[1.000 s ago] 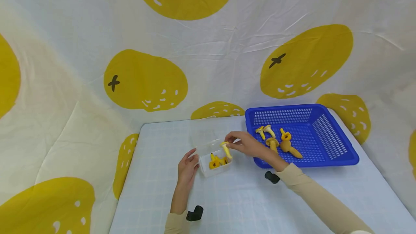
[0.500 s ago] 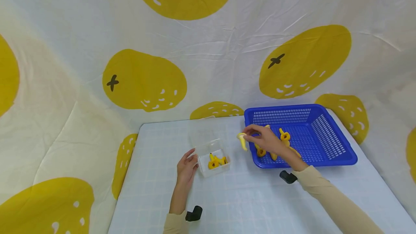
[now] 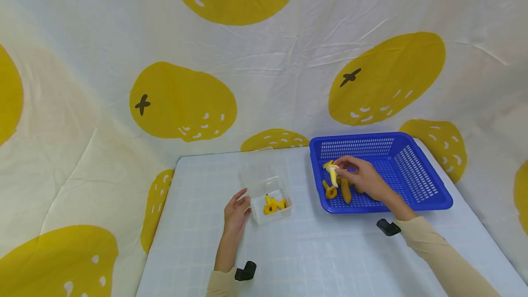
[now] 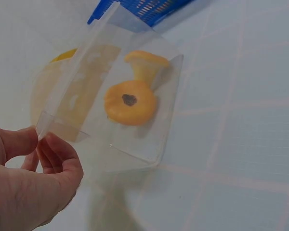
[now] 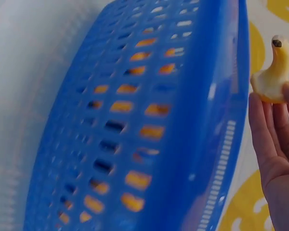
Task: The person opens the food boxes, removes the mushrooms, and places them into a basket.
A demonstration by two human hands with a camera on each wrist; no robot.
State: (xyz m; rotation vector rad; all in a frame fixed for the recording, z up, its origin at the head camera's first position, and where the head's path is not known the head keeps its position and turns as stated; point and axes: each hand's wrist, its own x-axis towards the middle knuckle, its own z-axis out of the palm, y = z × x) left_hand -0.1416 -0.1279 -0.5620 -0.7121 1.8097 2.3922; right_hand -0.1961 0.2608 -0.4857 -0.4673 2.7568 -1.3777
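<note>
My left hand [image 3: 236,212] pinches the rim of a small clear plastic box [image 3: 261,220] between thumb and fingers, as the left wrist view shows. Inside the box lie a few yellow toy mushrooms [image 4: 131,103], one with its dark-centred end toward the camera. Over the left side of the blue basket [image 3: 429,206], my right hand [image 3: 365,178] holds a pale yellow mushroom [image 5: 275,72] by its cap between thumb and fingertips, stem pointing down in the head view. Beneath that hand several more mushrooms [image 3: 345,190] lie in the basket, some of them hidden by it.
The box's clear lid [image 3: 257,168] stands folded back behind it. A checked pale cloth covers the table [image 3: 313,255]. Close behind the table hangs a white curtain [image 3: 268,81] with yellow fruit prints. Each wrist carries a black camera mount [image 3: 245,271].
My right hand has moved from above the plastic box to the right, over the basket, with the pale mushroom in its fingers. The left hand has stayed at the box.
</note>
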